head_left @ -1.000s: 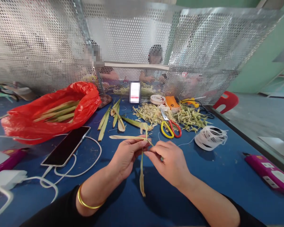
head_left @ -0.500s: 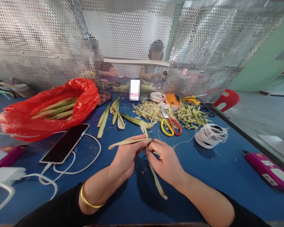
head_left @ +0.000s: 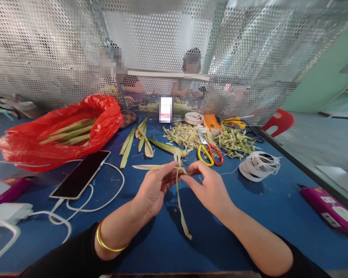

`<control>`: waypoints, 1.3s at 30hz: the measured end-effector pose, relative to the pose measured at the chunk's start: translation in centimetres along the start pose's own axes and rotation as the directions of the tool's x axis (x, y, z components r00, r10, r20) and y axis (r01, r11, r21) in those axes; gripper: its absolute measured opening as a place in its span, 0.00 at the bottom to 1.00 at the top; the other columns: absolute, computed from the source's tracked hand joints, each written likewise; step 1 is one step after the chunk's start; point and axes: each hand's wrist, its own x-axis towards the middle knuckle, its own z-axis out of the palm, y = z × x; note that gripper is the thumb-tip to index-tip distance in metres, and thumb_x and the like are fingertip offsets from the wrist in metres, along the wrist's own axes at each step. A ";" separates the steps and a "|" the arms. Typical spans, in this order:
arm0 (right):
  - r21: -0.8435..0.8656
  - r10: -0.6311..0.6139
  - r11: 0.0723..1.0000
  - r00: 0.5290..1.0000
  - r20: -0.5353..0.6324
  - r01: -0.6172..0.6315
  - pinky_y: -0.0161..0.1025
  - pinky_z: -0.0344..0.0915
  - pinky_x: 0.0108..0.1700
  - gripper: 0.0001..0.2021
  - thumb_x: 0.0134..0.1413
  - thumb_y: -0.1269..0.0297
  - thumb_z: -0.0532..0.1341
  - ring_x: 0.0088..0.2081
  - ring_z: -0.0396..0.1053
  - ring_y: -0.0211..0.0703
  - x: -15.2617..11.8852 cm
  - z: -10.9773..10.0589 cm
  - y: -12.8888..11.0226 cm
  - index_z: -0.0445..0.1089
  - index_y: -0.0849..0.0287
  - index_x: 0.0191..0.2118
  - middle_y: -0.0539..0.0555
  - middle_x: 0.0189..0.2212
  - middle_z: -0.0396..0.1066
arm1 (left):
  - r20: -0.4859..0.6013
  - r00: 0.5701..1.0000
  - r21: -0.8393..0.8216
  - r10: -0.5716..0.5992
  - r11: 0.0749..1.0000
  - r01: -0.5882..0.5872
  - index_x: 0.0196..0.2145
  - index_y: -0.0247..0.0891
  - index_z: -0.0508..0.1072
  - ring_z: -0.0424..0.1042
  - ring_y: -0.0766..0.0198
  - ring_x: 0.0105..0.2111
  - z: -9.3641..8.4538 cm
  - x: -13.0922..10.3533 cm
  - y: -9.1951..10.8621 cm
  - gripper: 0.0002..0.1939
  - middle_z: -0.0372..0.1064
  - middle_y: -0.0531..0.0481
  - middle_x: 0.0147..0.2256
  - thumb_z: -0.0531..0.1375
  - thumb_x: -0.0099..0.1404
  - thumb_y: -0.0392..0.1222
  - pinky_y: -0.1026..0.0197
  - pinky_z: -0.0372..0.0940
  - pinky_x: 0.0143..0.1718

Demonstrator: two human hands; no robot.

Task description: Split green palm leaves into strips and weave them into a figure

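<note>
Pale green leaf strips cross in a small knot-like bundle in front of me. My left hand pinches the bundle near the crossing, with one strip sticking out to the left and another standing up away from me. A long strip hangs down toward the table's near edge. My right hand is at the right side of the crossing, thumb and forefinger closed about a short strip end; the fingertips partly hide it. Just beyond lie scissors with one yellow and one red handle, and a loose green leaf.
At left are a red plastic bag of leaves, a phone and white cables. Shredded leaf scraps lie at the back, a white cord coil and a purple power strip at right. A perforated metal screen stands behind.
My right hand has shifted slightly right and its fingers have loosened from the crossing, which shows more now. The hanging strip has swung left, and the left-pointing strip sits a little higher.
</note>
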 end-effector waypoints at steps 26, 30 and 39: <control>-0.285 -0.237 0.933 0.971 -0.025 0.221 0.38 0.57 0.39 0.07 0.58 0.71 0.55 0.27 0.63 0.39 0.4 -1.0 0.3 0.62 0.57 0.28 0.48 0.23 0.67 | -0.012 0.999 0.101 -0.047 0.994 0.048 0.33 0.31 0.76 0.77 0.61 0.32 0.1 0.0 0.5 0.10 0.77 0.41 0.29 0.63 0.58 0.43 0.63 0.69 0.37; -0.257 -0.226 0.942 0.974 -0.014 0.215 0.39 0.58 0.40 0.06 0.58 0.71 0.55 0.29 0.66 0.40 0.4 -0.7 0.2 0.64 0.56 0.30 0.49 0.24 0.70 | 0.020 1.000 0.170 -0.013 0.985 0.009 0.35 0.33 0.76 0.76 0.64 0.29 0.1 -0.3 0.4 0.12 0.77 0.45 0.29 0.68 0.51 0.38 0.64 0.68 0.36; -0.230 -0.334 0.915 0.942 0.036 0.333 0.40 0.58 0.41 0.09 0.59 0.73 0.53 0.31 0.67 0.41 0.0 -0.6 -0.1 0.64 0.57 0.29 0.50 0.25 0.71 | 0.058 0.997 0.239 0.048 0.969 -0.060 0.32 0.34 0.77 0.73 0.66 0.25 0.0 -0.1 -0.2 0.11 0.74 0.49 0.25 0.68 0.50 0.41 0.63 0.68 0.33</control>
